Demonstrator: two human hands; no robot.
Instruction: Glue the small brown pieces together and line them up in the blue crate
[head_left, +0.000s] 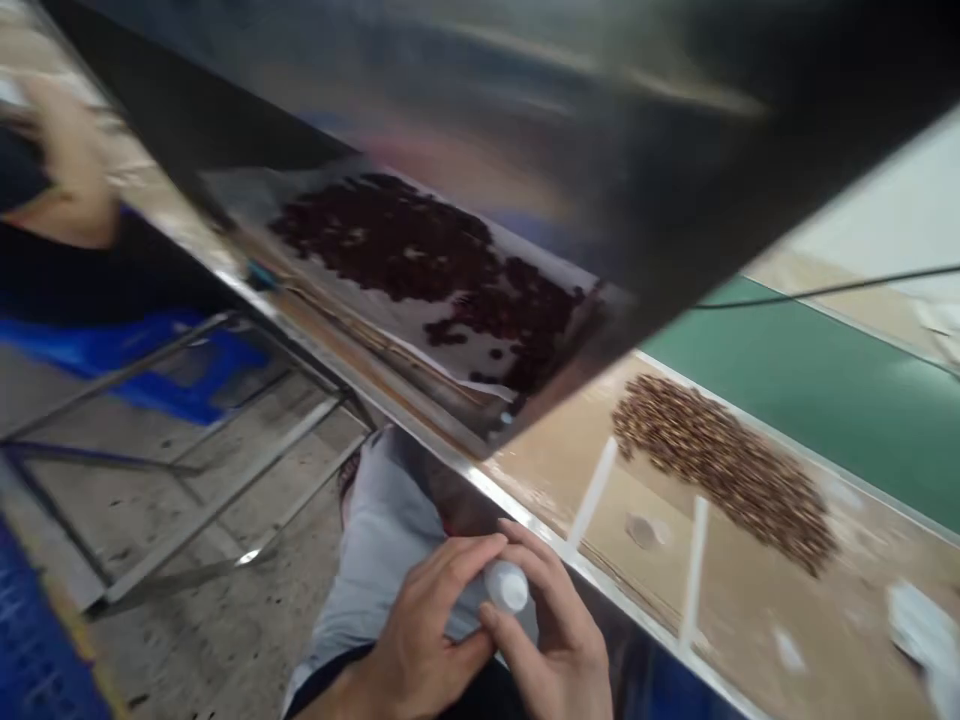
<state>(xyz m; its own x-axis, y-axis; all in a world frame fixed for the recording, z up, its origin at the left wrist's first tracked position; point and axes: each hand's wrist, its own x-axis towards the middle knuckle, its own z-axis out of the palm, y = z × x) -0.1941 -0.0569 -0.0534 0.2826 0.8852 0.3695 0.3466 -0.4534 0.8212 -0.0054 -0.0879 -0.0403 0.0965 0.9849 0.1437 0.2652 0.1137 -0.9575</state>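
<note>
Just above my lap, my left hand (429, 622) and my right hand (564, 628) close around a small white bottle (507, 586), seen mostly from its rounded top end. Fingers of both hands curl about its sides, and the fingertips nearly meet over it. Its lower part is hidden behind my fingers. Both hands are beside the metal front edge of the work table (517, 500).
A large metal hood (480, 90) hangs over a paper-lined tray of dark red pieces (390, 240). Brown seed-like pieces (720, 460) lie right, near white strips (694, 570) and a green surface (825, 370). Left are a metal frame (225, 500), blue stool (172, 370) and another person's arm (71, 170).
</note>
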